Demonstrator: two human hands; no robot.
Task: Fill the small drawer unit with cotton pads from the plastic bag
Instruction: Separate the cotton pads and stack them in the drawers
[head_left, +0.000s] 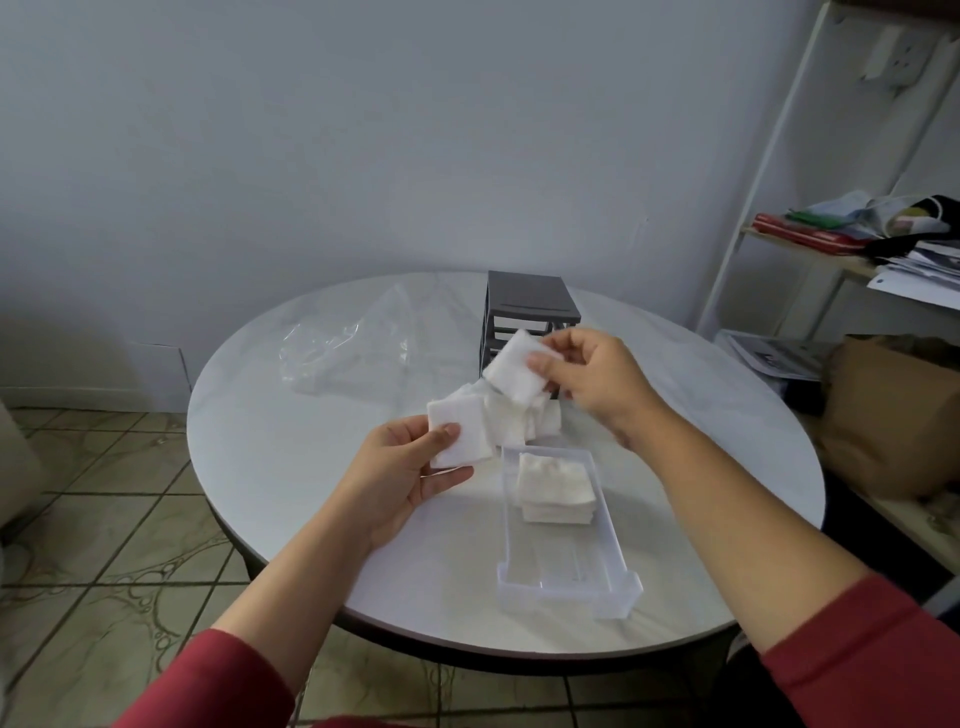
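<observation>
A dark grey drawer unit (530, 300) stands at the back of the round white table (291, 452). One clear plastic drawer (566, 582) lies pulled out on the table near me, with a stack of white cotton pads (556, 486) in its far half. My left hand (410, 478) holds a small stack of cotton pads (460, 428) just left of the drawer. My right hand (592, 379) pinches another stack of pads (511, 366) in front of the unit. A loose pile of pads (524, 423) lies on the table between both hands. The clear plastic bag (353, 343) lies flat at the back left.
A white shelf rack (779, 208) with papers and folded items stands at the right. A brown bag (893, 410) sits beside the table on the right. Tiled floor (104, 519) lies to the left and the wall is close behind the table.
</observation>
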